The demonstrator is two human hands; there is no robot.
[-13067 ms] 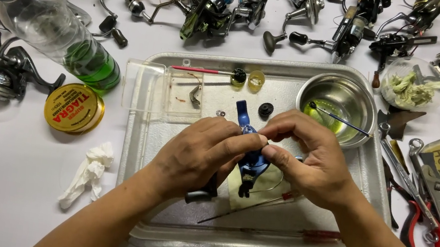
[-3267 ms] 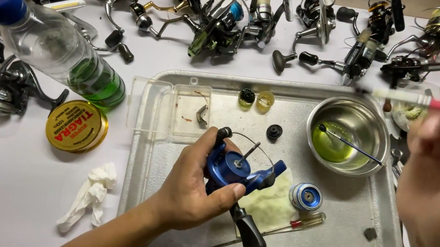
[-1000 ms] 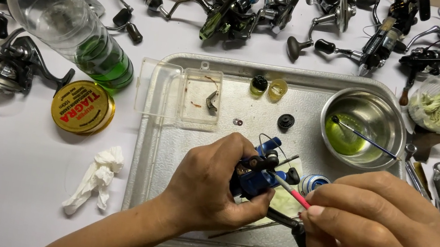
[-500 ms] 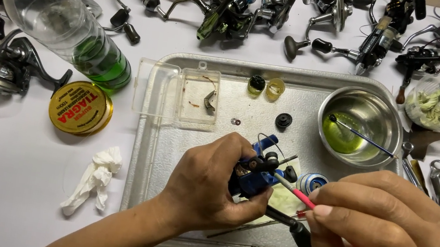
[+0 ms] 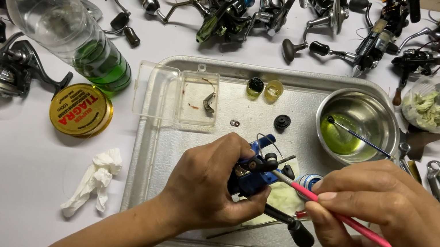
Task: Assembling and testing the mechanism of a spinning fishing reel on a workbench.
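Thirteen seconds back both hands close over the blue fishing reel [image 5: 252, 172] above the metal tray [image 5: 168, 156]. Then the right hand [image 5: 385, 224] lifts away to the right with a thin red brush [image 5: 334, 213] while the left hand [image 5: 211, 183] alone holds the reel. Now the right hand is back low over the tray, and the brush tip touches the reel's top.

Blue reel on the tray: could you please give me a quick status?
Left hand grips blue reel over tray. Right hand holds pink brush, tip at reel. Nothing blocking.
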